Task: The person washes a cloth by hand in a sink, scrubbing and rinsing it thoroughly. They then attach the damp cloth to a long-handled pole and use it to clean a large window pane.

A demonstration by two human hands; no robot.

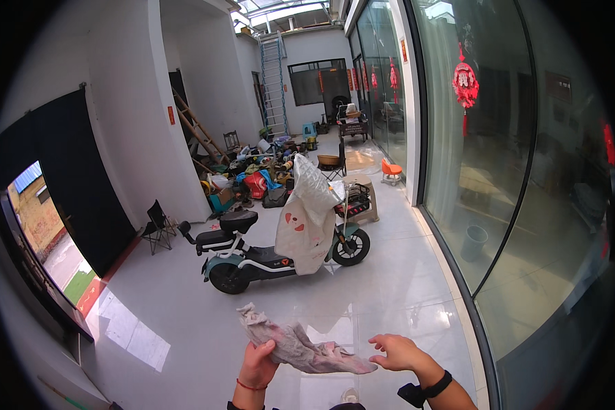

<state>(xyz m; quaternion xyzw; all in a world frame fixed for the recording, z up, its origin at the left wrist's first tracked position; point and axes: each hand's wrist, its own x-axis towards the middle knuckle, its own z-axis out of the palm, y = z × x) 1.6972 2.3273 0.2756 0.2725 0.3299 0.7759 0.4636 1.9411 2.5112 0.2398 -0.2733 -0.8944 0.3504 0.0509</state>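
Note:
A crumpled greyish cloth with pinkish stains stretches in front of me, held up above the tiled floor. My left hand, with a red cord on its wrist, grips it near its left part, thumb on top. Beside the cloth's right tip, my right hand has its fingers curved and apart; whether its thumb touches the fabric is hard to tell. A black band circles my right wrist. Beyond the cloth stands an electric scooter, side on, with a pale quilted cover draped over its front.
Glass sliding doors line the right side. An open dark door is on the left, near a folding chair. Behind the scooter lies a heap of bags and household items, with ladders beyond. An orange stool stands by the glass.

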